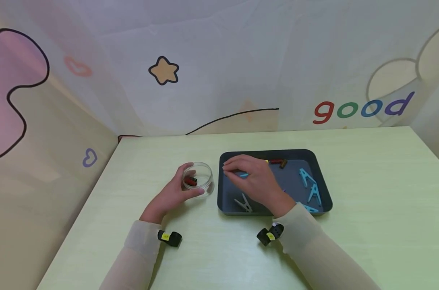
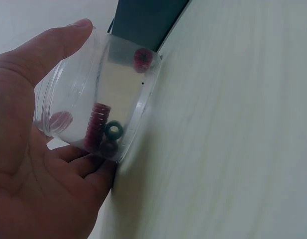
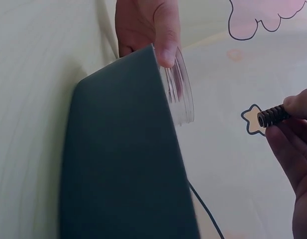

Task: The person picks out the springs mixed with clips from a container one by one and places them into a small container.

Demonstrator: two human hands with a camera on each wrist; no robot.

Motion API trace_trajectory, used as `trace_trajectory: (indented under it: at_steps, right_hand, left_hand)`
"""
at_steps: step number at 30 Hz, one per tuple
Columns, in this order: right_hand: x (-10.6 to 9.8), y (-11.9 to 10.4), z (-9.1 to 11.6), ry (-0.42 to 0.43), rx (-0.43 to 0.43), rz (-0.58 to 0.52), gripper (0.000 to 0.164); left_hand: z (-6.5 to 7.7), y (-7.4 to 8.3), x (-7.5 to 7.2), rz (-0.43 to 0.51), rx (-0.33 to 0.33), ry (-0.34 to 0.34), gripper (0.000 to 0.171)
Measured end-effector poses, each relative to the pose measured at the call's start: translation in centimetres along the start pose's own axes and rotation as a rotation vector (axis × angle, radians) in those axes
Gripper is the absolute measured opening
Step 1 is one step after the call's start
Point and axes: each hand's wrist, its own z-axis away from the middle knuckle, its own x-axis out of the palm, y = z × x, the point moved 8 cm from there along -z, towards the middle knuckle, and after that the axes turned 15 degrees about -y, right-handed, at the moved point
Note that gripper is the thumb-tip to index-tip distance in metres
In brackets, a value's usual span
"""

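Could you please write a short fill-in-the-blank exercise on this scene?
The left hand grips the clear jar, while the right hand pinches a dark coil ____.
In the head view, the tray stands to the jar's ____.
The clothespins at the tray's right are light ____.
The printed word on the backdrop is ____.

Missing words: spring, right, blue, good.
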Motion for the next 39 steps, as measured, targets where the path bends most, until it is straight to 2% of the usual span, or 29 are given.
trace_trajectory:
  at_steps: [6, 9, 16, 19, 24, 39]
  right_hand:
    - [0.0, -0.4, -0.5, 0.009, -0.004, 0.007, 0.012]
    - [0.2, -0.4, -0.7, 0.007, -0.007, 0.005, 0.012]
    - [-0.1, -0.3, -1.1, 0.015, -0.009, -0.031, 0.011]
    - [0.0, -0.2, -1.1, 0.014, -0.002, -0.060, 0.011]
    - [0.4, -0.2, -0.9, -0.003, 0.022, -0.046, 0.012]
    - [0.7, -0.3, -0.6, -0.003, 0.007, -0.034, 0.012]
  left_hand:
    - [1.2, 2.2, 0.1, 0.008, 0.004, -0.025, 0.086]
    - [1.6, 2.6, 0.1, 0.005, 0.003, -0.025, 0.086]
    - [-0.5, -0.2, -0.4, -0.009, 0.018, 0.037, 0.088]
    - [-0.5, -0.2, -0.4, -0.012, 0.019, 0.051, 0.087]
    - [-0.3, -0.4, -0.2, -0.015, 0.015, 0.043, 0.090]
    - [-0.3, -0.6, -0.1, -0.027, 0.015, 0.033, 0.086]
